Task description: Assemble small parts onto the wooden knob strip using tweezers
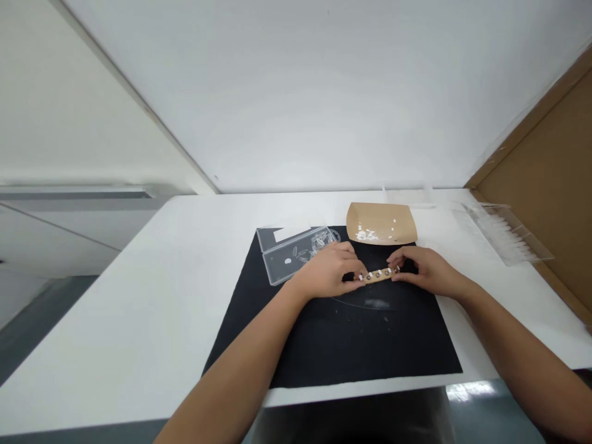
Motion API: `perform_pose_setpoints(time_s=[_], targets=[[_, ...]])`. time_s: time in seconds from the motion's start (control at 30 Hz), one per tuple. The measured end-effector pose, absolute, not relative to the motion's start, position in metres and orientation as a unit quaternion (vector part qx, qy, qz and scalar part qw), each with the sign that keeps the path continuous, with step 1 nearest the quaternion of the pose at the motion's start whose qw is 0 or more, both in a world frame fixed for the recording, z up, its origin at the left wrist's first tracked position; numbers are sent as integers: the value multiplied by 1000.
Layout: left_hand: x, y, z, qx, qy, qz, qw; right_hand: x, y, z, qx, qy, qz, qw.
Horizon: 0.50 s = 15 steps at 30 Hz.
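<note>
A narrow tan strip point(380, 275) with several metal studs and small white pieces along its top lies low over the black mat point(361, 345). My left hand point(330, 269) is closed at the strip's left end, thumb and fingers pinching there. At the opposite end, my right hand point(425, 269) grips with thumb below and fingers above; its fingertips partly cover the last stud. Just left of my left hand lies an open clear plastic case point(282, 262) holding several clear, nail-shaped tips point(319, 242). My left hand hides part of the case.
Behind my hands a curved tan paper tray point(382, 216) holds small white bits. Clear plastic holders point(502, 231) stand at the right, near a cardboard panel point(546, 166). A white wall point(324, 105) backs the white table point(152, 296).
</note>
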<state>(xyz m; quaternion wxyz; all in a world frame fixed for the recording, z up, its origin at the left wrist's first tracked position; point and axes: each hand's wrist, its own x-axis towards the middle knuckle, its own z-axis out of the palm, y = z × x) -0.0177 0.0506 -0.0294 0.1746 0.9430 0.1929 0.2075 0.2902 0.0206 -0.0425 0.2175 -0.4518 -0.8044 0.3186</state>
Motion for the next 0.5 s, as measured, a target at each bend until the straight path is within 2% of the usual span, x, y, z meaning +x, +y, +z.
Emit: perform_pose_setpoints(time_s=[0.2, 0.5], targets=[[-20, 54, -23, 936, 138, 230, 228, 291, 21, -42, -452, -801, 325, 219], [-15, 47, -17, 945, 168, 199, 200, 290, 21, -41, -452, -803, 318, 224]])
